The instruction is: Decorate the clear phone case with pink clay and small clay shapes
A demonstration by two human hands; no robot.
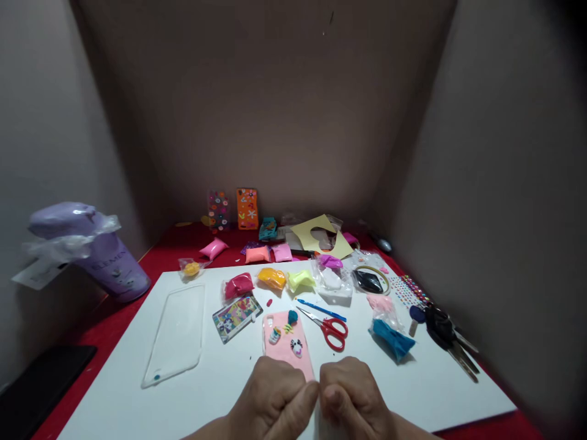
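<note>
My left hand (280,396) and right hand (352,396) are curled up tight, side by side; I can't see if anything is inside. The pink case (283,354) lies just ahead, nearer my left hand, its long side pointing away. Red scissors (324,325) sit to its right.

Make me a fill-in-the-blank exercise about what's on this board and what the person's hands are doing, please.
1. The left hand and the right hand are both curled into ____.
2. The scissors have handles whose colour is ____.
3. From the person's side, the pink phone case lies to the ____ of the scissors.
4. The slim pen-like tool beside the scissors is coloured ____.

Missing words: fists; red; left; blue.
</note>
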